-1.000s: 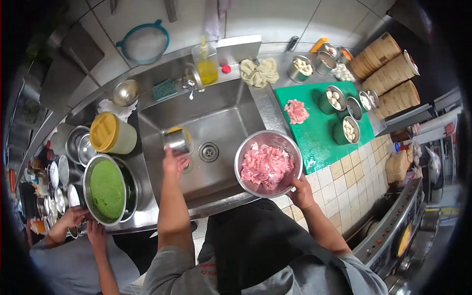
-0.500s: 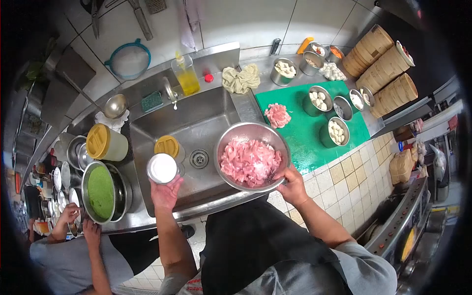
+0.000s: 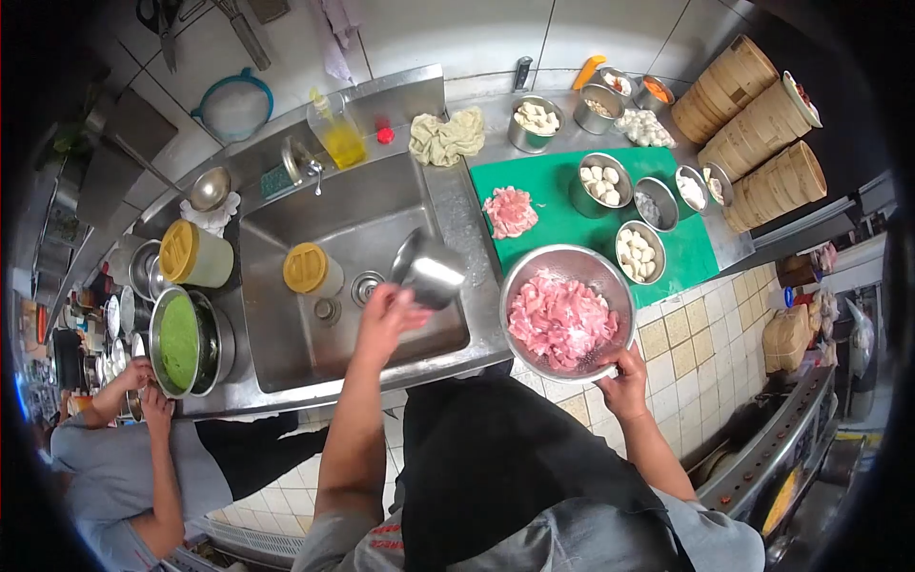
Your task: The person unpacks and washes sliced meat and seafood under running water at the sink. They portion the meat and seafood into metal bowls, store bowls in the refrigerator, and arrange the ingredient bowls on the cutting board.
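Note:
My left hand (image 3: 389, 319) is closed on a small steel cup (image 3: 431, 272), which is tilted over the right part of the sink (image 3: 286, 357). The cup's inside cannot be made out. With my right hand (image 3: 624, 381) I grip the rim of a perforated steel bowl (image 3: 624, 296) at its lower right. Pink sliced meat (image 3: 562, 319) fills much of that bowl. It is held just in front of the green cutting board (image 3: 543, 238), where a smaller heap of meat (image 3: 511, 212) lies. A yellow-lidded container (image 3: 307, 268) stands in the sink.
Steel cups of white pieces (image 3: 639, 255) stand on the board's right side. Bamboo steamers (image 3: 777, 186) are stacked at the back right. On the left, a co-worker's hands (image 3: 151, 386) touch a bowl of green paste (image 3: 179, 343). A stove (image 3: 762, 458) is at the lower right.
The small cup, which was upright with white contents over the sink's left part, is now tipped and further right. The meat bowl has moved right, closer to the cups on the board.

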Motion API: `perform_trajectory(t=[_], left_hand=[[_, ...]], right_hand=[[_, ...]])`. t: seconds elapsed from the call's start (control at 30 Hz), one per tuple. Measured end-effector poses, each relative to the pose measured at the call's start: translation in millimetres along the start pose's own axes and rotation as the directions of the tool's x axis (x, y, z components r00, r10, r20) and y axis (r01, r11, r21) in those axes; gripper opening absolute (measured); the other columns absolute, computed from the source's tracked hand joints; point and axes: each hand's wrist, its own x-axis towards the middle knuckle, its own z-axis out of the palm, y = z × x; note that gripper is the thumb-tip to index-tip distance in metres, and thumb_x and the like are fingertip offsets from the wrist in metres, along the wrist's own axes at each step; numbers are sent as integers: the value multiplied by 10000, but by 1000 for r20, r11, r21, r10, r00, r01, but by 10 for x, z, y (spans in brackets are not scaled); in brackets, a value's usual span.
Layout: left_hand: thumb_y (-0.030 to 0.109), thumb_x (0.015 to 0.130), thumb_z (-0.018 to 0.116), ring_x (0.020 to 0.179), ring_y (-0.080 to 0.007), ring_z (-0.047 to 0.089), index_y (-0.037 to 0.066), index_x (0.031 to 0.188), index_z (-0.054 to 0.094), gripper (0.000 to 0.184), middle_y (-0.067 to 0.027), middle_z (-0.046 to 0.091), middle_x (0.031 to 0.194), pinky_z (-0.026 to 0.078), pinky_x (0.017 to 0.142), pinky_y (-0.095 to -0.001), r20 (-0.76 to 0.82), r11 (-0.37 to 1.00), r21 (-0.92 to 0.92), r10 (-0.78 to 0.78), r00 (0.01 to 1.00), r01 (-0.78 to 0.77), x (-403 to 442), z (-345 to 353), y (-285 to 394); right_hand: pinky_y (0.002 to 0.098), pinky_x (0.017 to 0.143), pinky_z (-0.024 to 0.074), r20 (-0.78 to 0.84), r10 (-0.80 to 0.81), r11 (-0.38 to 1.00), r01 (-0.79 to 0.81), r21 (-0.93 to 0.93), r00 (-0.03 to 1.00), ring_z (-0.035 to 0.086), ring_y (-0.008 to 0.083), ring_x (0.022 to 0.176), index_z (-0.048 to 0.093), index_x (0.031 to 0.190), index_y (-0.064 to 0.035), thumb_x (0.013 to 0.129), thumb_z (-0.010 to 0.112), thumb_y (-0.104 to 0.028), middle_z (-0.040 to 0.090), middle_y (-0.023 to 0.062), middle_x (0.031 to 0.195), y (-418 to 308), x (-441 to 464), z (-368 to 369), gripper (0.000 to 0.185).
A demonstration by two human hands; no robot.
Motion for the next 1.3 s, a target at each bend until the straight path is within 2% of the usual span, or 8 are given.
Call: perform_trajectory(t=[0.1, 0.2, 0.53, 0.7, 0.87, 1.0, 1.13, 1.3], left_hand=[[261, 913, 706, 812, -217, 682, 58, 985, 533, 276, -81, 597, 1006, 551, 694, -339, 177, 933, 322, 109, 978, -162, 382, 536, -6], [272, 834, 775, 879, -274, 644, 55, 957, 549, 337, -129, 615, 993, 510, 747, -383, 369, 574, 664, 305, 878, -478, 599, 1037, 155], [213, 818, 769, 1131, -322, 594, 161, 1392, 430, 669, -186, 484, 1402, 495, 922, -412, 456, 450, 740, 210, 865, -500, 728, 1423, 34], [123, 844, 679, 1389, -464, 325, 60, 1545, 175, 866, -283, 124, 1582, 367, 1110, -458, 234, 409, 743, 583, 778, -530, 272, 1380, -192], [394, 882, 643, 1477, -439, 119, 9, 1515, 249, 840, -258, 148, 1587, 134, 1205, -502, 626, 265, 747, 30, 779, -610, -362, 1086, -911], [571, 884, 582, 1487, -439, 45, 124, 1558, 202, 894, -233, 101, 1608, 46, 1192, -572, 559, -64, 827, -23, 829, -559, -17, 900, -862], [572, 905, 563, 1471, -486, 40, 177, 1560, 218, 839, -241, 185, 1590, 52, 1179, -590, 97, 115, 988, 67, 993, -105, 376, 520, -479], [428, 888, 661, 1447, -495, 146, 229, 1554, 230, 818, -259, 184, 1583, 194, 1168, -545, 255, 354, 881, 202, 946, -313, 258, 583, -24]], right_hand=[[368, 843, 496, -31, -39, 999, 38, -33, 999, 620, 297, 987, 611, 827, -84, 619, 805, 5, 613, 126, 1027, 25, -96, -130, 299], [364, 838, 490, -36, -38, 998, 37, -46, 999, 615, 293, 975, 606, 827, -79, 636, 807, -20, 607, 118, 1014, 100, -179, -207, 283], [363, 879, 477, -30, 15, 1000, -16, -27, 999, 597, 286, 1031, 606, 836, -70, 625, 823, -5, 597, 106, 1038, 228, -329, -156, 310], [384, 928, 457, -54, 67, 998, -67, -6, 996, 581, 291, 1072, 615, 854, -78, 643, 817, -7, 591, 108, 1085, 250, -401, -126, 301], [386, 924, 457, -90, 65, 998, -63, 18, 994, 578, 289, 1075, 626, 852, -80, 670, 827, -66, 591, 118, 1096, 287, -412, -41, 271], [376, 890, 471, -63, 173, 985, -173, 13, 983, 580, 272, 1047, 631, 855, -73, 653, 843, -83, 584, 103, 1058, 306, -504, -66, 293], [373, 876, 479, -75, 157, 988, -157, -3, 985, 587, 272, 1036, 623, 854, -65, 650, 826, -40, 589, 99, 1053, 190, -421, -59, 288], [378, 874, 487, -60, 114, 992, -117, -47, 992, 604, 287, 1030, 610, 845, -59, 587, 821, 17, 617, 111, 1039, 211, -281, 14, 342]])
